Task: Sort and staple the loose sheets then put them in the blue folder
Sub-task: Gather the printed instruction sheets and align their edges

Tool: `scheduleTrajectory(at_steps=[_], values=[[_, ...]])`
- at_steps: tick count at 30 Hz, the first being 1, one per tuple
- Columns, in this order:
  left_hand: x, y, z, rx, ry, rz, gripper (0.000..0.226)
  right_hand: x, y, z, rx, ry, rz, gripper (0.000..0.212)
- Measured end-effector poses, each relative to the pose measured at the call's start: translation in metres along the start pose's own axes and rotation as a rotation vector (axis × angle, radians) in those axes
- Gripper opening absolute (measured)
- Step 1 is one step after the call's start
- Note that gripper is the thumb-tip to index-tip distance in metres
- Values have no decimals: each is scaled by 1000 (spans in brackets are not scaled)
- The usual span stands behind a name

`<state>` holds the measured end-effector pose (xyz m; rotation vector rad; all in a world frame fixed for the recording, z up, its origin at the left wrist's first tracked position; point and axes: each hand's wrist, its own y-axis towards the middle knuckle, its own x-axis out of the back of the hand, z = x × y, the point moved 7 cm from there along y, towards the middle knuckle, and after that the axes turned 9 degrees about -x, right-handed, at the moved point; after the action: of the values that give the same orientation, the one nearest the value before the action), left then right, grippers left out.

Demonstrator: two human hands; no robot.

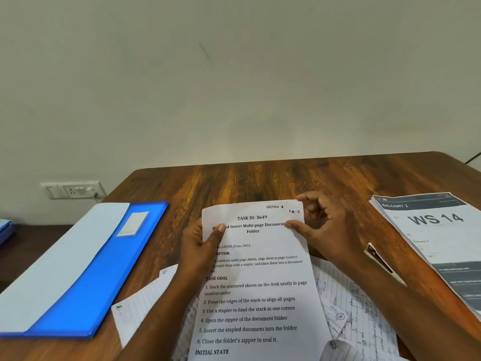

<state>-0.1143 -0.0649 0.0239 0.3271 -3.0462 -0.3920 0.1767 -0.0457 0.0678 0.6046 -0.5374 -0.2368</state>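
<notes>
Plain pale wall (234, 74) behind a dark wooden table (260, 183), white switch-and-socket plate (74, 190) low at left.

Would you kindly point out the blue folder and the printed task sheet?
blue folder (104, 277), head view, on its bare blue cover.
printed task sheet (260, 272), head view, mid-page between the two hands.

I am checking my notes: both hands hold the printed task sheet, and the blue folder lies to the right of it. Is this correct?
Not quite. The head view shows the blue folder to the left of the printed task sheet, not the right. Left hand and right hand do both hold it.
</notes>
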Motion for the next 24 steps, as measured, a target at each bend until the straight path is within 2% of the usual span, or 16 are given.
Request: scheduleTrajectory(at_steps=[2,4,7,12,17,24], values=[[1,0,0,-8,8,-17,17,1,-2,2,25,-10,-20,54],[1,0,-1,-21,11,-28,16,1,-4,5,78,-46,-46,44],[0,-1,-2,-27,-9,-38,16,1,-9,18,249,-153,-93,25],[-1,-1,-1,-21,-12,-45,16,-1,-17,30,425,-159,-103,13],[-2,-3,-3,-10,-47,-38,15,-3,-20,36,511,-164,-99,22],[-1,-2,-2,-17,-41,-54,10,3,-27,49,555,-142,-145,7]])
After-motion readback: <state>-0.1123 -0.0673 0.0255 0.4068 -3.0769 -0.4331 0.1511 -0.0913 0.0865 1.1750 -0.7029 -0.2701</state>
